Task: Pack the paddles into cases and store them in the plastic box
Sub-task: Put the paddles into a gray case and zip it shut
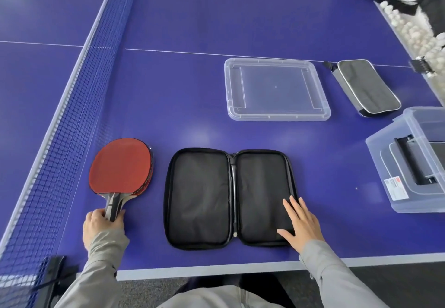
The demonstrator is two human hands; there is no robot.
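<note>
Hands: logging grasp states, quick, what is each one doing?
Left hand: closed on the paddle handles.
Right hand: open, flat on the open case.

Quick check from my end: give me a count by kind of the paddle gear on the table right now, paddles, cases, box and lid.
Paddles: 2, stacked, red rubber up, handles in the left hand (top paddle)
Cases: 3, open case under the right hand, closed case, one visible in the plastic box
Plastic boxes: 1
Lids: 1, lid
Total: 7

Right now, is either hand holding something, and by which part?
The left hand grips the red-faced paddle by its handle; the right hand holds nothing.
</note>
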